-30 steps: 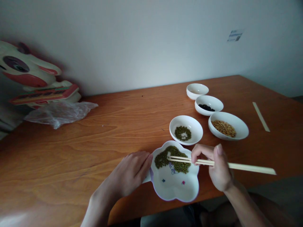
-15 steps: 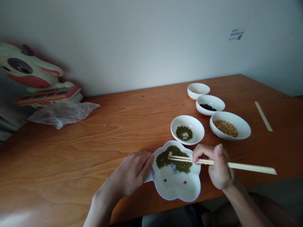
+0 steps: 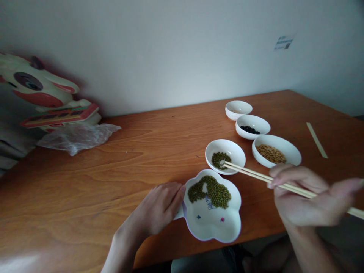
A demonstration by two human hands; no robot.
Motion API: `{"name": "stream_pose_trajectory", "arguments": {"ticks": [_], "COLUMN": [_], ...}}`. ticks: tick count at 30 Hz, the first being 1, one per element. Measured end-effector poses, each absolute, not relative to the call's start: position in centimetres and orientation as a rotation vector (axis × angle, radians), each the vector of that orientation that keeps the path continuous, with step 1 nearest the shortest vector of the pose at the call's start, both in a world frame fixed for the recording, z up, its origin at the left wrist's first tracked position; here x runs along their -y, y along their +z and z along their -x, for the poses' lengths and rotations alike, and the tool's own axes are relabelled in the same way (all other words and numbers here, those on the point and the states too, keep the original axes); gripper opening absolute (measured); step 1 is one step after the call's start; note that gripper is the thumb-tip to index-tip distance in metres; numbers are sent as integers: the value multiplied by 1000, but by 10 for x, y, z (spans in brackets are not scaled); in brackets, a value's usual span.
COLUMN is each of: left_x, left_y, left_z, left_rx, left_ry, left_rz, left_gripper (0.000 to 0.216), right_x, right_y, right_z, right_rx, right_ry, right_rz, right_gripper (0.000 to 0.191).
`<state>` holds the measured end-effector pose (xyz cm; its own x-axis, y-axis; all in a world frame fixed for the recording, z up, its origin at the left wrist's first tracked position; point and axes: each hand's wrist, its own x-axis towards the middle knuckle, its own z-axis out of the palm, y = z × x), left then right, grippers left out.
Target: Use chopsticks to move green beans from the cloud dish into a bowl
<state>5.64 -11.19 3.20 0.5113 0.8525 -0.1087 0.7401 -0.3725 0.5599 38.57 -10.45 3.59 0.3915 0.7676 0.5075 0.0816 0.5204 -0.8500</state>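
At the near edge of the worktop (image 3: pixel 113 170), resting left hand (image 3: pixel 159 206) against the rim of a flower-shaped dish (image 3: pixel 213 225) of green beans (image 3: pixel 216 191), fingers relaxed, grasping nothing. Just right, pinching chopsticks (image 3: pixel 247 171) in right hand (image 3: pixel 307 197), fingers clenched, tips over the green-bean bowl (image 3: pixel 238 151). Beyond, 3 more bowls (image 3: pixel 261 123).

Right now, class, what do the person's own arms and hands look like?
The left hand and right hand are bare, no gloves, rings or markings showing. The left forearm and right forearm are bare too: no sleeves, no watch.
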Motion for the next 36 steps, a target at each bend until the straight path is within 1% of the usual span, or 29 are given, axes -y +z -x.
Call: {"name": "stream_pose_trajectory", "arguments": {"ticks": [5,9,14,16,31,36], "left_x": [112,111,111,112,111,112], "left_y": [33,34,35,35,38,36], "left_z": [-57,-58,-59,-59,-62,-60], "left_rx": [-1288,-1293,-1303,-1304,-1286,-1294], "left_ry": [274,254,255,253,242,245], "left_rz": [-2209,-2205,-2195,-2197,-2179,-2184], "left_gripper": [52,51,52,53,52,51], "right_x": [98,105,116,117,113,112], "right_y": [33,28,17,12,9,8], "right_z": [-392,-384,-368,-362,-352,-353], "right_rx": [1041,1125,1392,1440,1413,1396], "right_ry": [594,642,907,962,946,873], "right_rz": [1151,1055,1121,1152,1193,1218], "right_gripper": [84,84,86,85,82,86]}}
